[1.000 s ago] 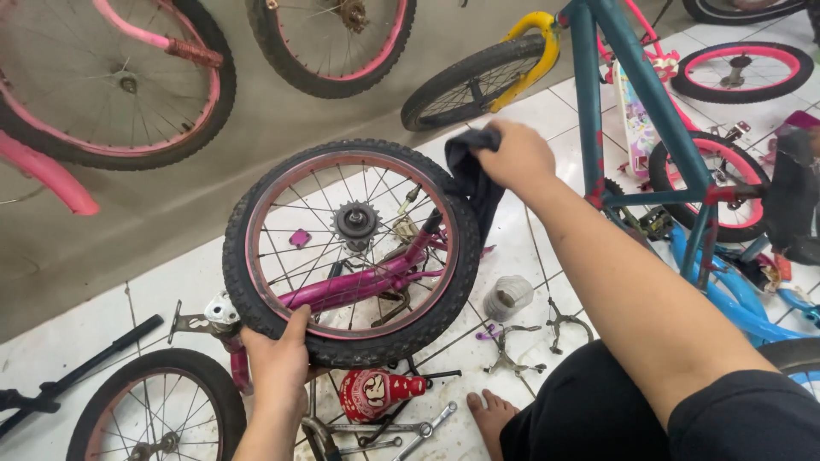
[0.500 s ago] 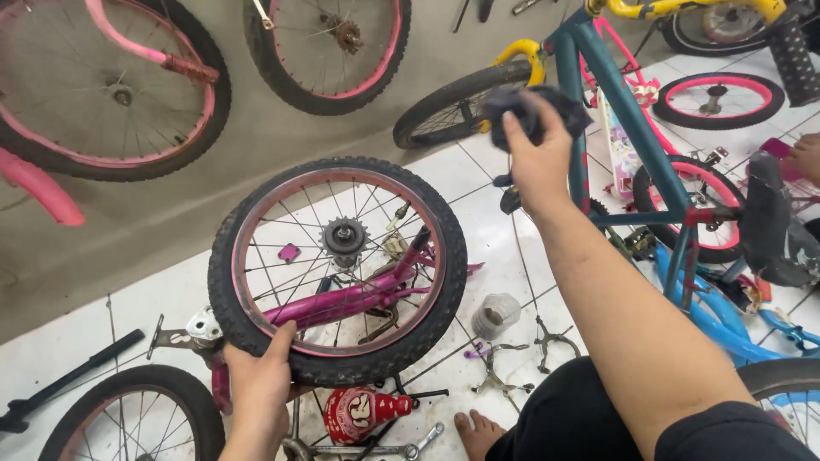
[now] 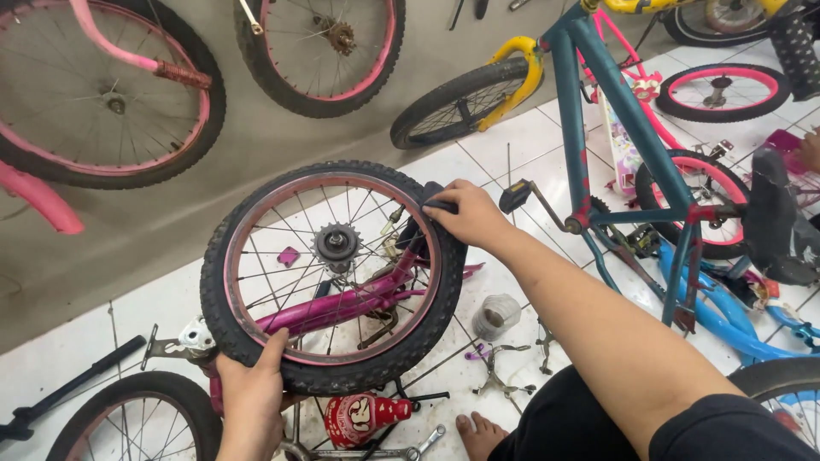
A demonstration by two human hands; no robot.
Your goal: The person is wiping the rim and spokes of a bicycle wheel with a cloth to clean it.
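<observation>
Bottom edge of frame: a bare foot [image 3: 480, 434] on the white tiled floor [image 3: 530, 137]; beside it a red can [image 3: 363, 420] and a spanner [image 3: 420, 446].

Lower centre-left: left hand [image 3: 252, 386], fingers closed over the bottom of the small bicycle wheel [image 3: 333, 275], thumb on the pink rim, fingers wrapped under the black tyre.

Centre of frame: the wheel stands upright, held between both hands, sprocket [image 3: 336, 244] at the hub facing the camera. A magenta frame piece [image 3: 342, 303] shows behind the spokes.

Centre-right: right hand [image 3: 465, 215], fingers curled shut at the wheel's upper right edge, pressing a dark cloth [image 3: 436, 205] against the tyre.

Handling note, as judgement: the lower grip should steady the wheel while the cloth hand works along the tyre; keep fingers clear of spokes and sprocket teeth.

Right of wheel, on the floor: a small grey roll [image 3: 495, 314], brake calipers [image 3: 500, 376].

Right: teal bicycle frame [image 3: 598, 119] with pedal [image 3: 515, 195].

Top: more wheels leaning against the wall [image 3: 256, 154].
</observation>
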